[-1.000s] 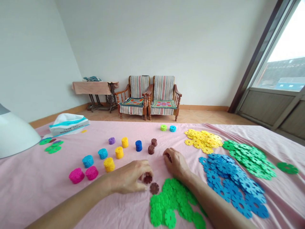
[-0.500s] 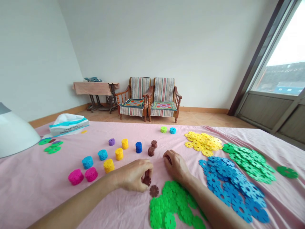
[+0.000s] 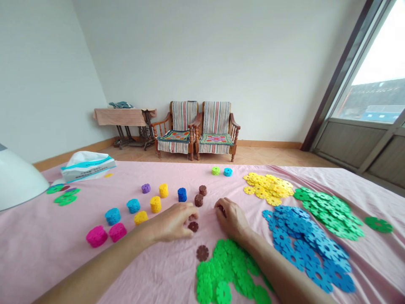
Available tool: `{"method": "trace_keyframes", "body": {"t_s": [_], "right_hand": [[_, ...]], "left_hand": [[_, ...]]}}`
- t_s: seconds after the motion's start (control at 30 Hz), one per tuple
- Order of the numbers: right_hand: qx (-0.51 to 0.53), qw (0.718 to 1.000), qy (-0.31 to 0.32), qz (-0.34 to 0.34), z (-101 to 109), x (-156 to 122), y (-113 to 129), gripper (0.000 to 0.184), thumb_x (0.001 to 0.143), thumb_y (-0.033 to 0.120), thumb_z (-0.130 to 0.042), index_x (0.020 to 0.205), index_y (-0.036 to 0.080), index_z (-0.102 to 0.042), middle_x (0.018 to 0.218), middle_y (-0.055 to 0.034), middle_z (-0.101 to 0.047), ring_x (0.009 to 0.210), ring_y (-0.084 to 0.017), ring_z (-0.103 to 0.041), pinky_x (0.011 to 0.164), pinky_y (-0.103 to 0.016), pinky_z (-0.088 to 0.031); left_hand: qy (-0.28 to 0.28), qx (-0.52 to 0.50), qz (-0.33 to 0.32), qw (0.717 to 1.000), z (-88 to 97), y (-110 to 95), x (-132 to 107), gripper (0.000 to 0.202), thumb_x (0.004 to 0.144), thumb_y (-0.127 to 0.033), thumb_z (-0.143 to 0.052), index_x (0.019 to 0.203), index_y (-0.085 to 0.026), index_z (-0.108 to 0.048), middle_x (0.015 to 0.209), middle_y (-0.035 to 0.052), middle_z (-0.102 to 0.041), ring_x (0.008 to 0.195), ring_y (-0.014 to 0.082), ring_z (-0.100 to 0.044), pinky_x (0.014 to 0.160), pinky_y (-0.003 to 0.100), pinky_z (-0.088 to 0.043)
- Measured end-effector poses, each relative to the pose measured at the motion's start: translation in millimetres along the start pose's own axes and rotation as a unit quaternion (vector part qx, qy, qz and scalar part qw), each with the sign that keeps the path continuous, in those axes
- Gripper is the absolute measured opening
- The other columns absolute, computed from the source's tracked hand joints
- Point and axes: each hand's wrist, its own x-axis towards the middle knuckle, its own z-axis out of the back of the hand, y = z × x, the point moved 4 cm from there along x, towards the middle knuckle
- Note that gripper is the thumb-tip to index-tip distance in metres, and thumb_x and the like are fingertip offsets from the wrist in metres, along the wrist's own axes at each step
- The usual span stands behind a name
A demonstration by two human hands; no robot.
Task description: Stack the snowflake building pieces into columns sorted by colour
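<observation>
My left hand (image 3: 177,220) is closed, with its thumb and fingertips at the edge of a brown notched plastic disc (image 3: 193,226) just above or on the cloth. My right hand (image 3: 232,216) has its fingers curled round something brown (image 3: 223,210), which looks like more of these discs and is mostly hidden. One loose brown disc (image 3: 202,253) lies flat nearer to me. Two short brown stacks (image 3: 199,200) stand beyond my hands. A heap of green discs (image 3: 226,266) lies partly under my right forearm.
To the left stand small stacks: pink (image 3: 97,236), light blue (image 3: 113,216), yellow (image 3: 155,204), dark blue (image 3: 182,194) and purple (image 3: 146,188). Heaps of yellow (image 3: 268,188), blue (image 3: 303,240) and green discs (image 3: 329,213) spread right. A tissue pack (image 3: 88,165) and white lamp (image 3: 22,181) sit left.
My left hand has moved away from me with the brown disc, apart from the loose brown one. My right hand stays nearly in place. The whole view has shifted slightly.
</observation>
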Motion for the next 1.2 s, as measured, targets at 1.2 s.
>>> {"method": "trace_keyframes", "body": {"t_s": [1.2], "right_hand": [[-0.003,1.0,-0.002,-0.003,2,-1,3,0.013,0.081,0.014,-0.044,0.078,0.018,-0.056,0.075,-0.0016,-0.058,0.067,-0.012,-0.054,0.061,-0.022,-0.035]], "left_hand": [[-0.127,0.055,-0.016,0.99,32.6,10,51,0.008,0.065,-0.016,-0.061,0.073,-0.018,-0.06,0.081,0.0019,-0.06,0.078,0.0172,-0.056,0.066,0.024,-0.04]]}}
